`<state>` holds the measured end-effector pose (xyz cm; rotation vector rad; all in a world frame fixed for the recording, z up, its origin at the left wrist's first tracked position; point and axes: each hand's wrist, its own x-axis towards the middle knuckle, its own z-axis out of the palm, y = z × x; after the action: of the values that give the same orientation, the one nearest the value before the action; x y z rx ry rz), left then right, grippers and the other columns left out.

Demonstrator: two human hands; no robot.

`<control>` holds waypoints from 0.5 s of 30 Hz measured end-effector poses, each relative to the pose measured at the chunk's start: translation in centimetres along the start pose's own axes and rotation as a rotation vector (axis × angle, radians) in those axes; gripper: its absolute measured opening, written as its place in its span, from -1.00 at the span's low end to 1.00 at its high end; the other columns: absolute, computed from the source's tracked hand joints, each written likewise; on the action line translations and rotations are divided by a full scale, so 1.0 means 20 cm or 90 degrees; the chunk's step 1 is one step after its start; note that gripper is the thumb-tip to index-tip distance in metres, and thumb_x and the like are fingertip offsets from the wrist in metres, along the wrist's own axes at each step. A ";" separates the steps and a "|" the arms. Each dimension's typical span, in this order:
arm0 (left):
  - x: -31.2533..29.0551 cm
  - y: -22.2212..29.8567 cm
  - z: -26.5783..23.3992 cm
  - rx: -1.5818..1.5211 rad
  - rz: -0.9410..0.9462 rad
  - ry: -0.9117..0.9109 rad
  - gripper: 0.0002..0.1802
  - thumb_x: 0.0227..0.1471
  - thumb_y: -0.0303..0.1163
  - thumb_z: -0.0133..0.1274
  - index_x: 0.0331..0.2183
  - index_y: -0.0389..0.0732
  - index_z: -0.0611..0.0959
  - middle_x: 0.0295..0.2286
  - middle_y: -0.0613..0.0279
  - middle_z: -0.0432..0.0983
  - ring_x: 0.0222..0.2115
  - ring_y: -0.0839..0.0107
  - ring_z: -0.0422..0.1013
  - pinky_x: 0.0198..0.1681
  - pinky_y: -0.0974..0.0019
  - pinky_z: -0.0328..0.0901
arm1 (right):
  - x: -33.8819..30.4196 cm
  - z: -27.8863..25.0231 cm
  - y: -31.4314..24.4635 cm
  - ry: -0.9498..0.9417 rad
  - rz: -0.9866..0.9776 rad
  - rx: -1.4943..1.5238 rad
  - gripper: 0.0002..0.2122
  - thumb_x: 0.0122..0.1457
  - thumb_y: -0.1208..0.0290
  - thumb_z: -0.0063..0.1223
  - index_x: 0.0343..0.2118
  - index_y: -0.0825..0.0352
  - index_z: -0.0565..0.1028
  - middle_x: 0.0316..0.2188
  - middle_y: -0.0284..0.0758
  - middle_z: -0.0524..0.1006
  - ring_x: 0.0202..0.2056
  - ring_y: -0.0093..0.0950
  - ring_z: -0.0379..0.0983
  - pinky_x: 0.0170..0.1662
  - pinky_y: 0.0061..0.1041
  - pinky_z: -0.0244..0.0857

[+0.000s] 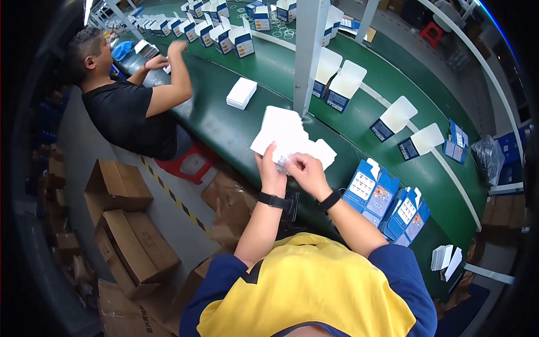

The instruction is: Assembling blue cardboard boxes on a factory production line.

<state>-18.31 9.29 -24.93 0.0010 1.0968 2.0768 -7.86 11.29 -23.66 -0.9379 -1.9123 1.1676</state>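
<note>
A loose pile of white folded papers (279, 124) lies on the green table in front of me, its right part fanned out. At the pile's near edge, my left hand (271, 168) is closed around a small bundle of the papers, thumb pointing up. My right hand (309, 173) comes in from the other side, fingers curled in a pinch at the bundle's edge. Its fingertips partly hide what they grip. A neat stack of white papers (241, 92) sits farther along the table, apart from both hands.
Flattened blue-and-white boxes (368, 188) lie right of my hands. Opened small boxes (343, 84) line the green conveyor (387, 73) beyond a white post (310, 53). A co-worker (132, 101) works at left. Cardboard cartons (137, 247) and a red stool (188, 163) stand on the floor.
</note>
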 end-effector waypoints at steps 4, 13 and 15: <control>0.15 0.04 -0.11 -0.319 -0.317 -0.141 -0.50 -0.11 -0.42 0.07 -0.08 -0.25 0.32 -0.17 0.12 0.34 -0.11 0.18 0.30 -0.09 0.17 0.28 | -0.18 0.03 -0.04 -0.016 -0.110 -0.203 -0.81 0.00 0.31 0.07 -0.60 0.33 0.47 -0.72 -0.37 0.39 -0.57 -0.60 0.34 -0.51 -0.54 0.22; 0.57 -0.07 -0.19 -0.057 -0.054 -0.048 -0.45 -0.10 -0.34 0.08 -0.05 -0.22 0.30 -0.16 0.11 0.34 -0.12 0.19 0.31 -0.09 0.16 0.29 | 0.01 0.22 0.25 -0.190 0.305 0.344 -0.84 0.09 0.46 -0.08 -0.27 0.34 0.40 -0.50 -0.34 0.47 -0.51 -0.53 0.43 -0.53 -0.56 0.33; 0.65 -0.07 -0.13 0.065 0.122 -0.024 -0.39 -0.11 -0.31 0.11 -0.03 -0.24 0.25 -0.15 0.11 0.33 -0.13 0.22 0.31 -0.12 0.17 0.30 | 0.18 0.24 0.28 -0.227 0.277 0.292 -0.78 0.07 0.48 -0.08 -0.18 0.34 0.34 -0.43 -0.35 0.45 -0.50 -0.55 0.43 -0.53 -0.57 0.34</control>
<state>-27.44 16.18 -31.82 0.2015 1.2195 2.1769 -12.36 14.14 -29.72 -0.9559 -1.6159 2.0424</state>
